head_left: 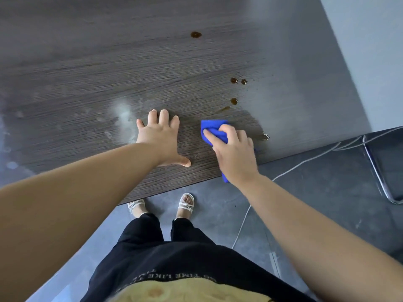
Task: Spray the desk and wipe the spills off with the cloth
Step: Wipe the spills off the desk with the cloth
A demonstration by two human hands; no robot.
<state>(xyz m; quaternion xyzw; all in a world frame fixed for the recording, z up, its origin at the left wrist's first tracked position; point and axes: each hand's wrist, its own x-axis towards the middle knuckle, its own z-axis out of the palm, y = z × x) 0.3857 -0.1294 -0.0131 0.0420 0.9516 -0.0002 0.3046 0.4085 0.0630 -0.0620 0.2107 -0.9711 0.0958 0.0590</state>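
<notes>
My right hand [234, 153] grips a bunched blue cloth [212, 130] and holds it down on the dark wood-grain desk [109, 73] near its front edge. My left hand [162, 139] rests flat on the desk just left of the cloth, fingers spread. Brown spills lie beyond and right of the cloth: one drop far back [195, 34], a pair [238, 81], another drop [234, 101] with a smear below it, and a wet patch [263, 136] by my right hand. No spray bottle is in view.
The desk's front edge runs diagonally past my hands. Below it are grey floor, my sandalled feet [162, 204], a white cable [290, 171] and a chrome chair leg [379, 175] at right. A pale wall [375, 51] stands at upper right.
</notes>
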